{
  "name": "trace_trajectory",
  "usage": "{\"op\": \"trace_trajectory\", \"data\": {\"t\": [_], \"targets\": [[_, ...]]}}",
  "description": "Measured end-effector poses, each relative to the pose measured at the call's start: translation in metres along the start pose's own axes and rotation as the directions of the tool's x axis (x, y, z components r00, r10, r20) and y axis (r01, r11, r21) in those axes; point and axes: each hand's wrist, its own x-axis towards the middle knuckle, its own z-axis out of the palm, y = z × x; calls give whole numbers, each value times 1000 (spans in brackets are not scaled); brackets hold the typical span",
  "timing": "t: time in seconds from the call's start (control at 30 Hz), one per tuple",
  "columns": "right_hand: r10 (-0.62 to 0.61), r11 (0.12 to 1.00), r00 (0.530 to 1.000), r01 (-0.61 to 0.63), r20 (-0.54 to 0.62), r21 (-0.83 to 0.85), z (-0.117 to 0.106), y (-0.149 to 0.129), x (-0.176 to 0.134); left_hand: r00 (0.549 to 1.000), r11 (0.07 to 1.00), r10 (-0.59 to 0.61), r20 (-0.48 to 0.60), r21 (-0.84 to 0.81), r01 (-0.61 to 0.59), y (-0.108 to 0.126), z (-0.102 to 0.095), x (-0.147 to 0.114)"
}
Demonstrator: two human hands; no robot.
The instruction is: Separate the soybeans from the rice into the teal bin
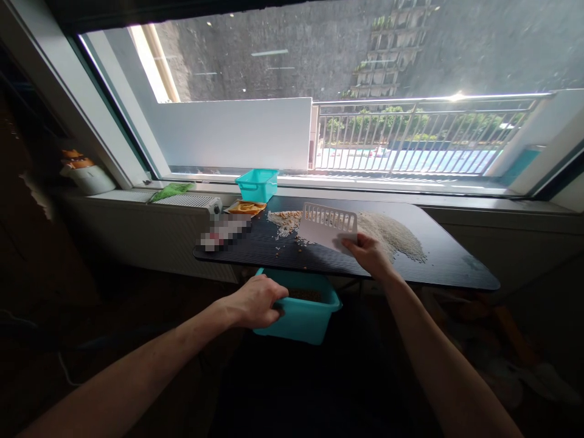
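Note:
My right hand (pixel 368 250) grips a white slotted scoop (pixel 319 234) by its near right end, holding it over the dark table (pixel 449 261). Under and beside the scoop lie small pale grains (pixel 396 234), heaped to the right. A smaller patch of grains mixed with orange-brown beans (pixel 287 220) lies to the left, a few strays toward the front edge. Below that edge, my left hand (pixel 260 301) is closed on the near rim of a turquoise basin (pixel 296 319). Something brown and granular (pixel 305 294) shows inside the basin.
A second turquoise basket (pixel 258 185) stands by the window at the table's back left. Next to it lies an orange-yellow packet (pixel 246 208), with a blurred-out item in front. A green cloth (pixel 172 191) rests on the white radiator (pixel 191 204); a white pot-like figure (pixel 89 173) sits farther left.

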Motion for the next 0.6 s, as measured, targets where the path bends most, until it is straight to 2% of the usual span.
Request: {"op": "trace_trajectory", "data": {"t": [0.2,0.33,0.47,0.6], "targets": [[-15,1000,1000,15,23,9,10,-6,9,1000,1000,-23,5,8,23,-1,-4,-3],[-19,1000,998,18,56,16,4,-5,5,999,999,-33,8,7,33,-2,-5,-3],[-17,1000,999,16,42,25,-4,-1,-1,999,999,-33,17,3,32,-2,-6,-2],[-16,999,998,14,54,46,1,0,-4,999,999,-33,20,8,32,-4,-8,-6]]}}
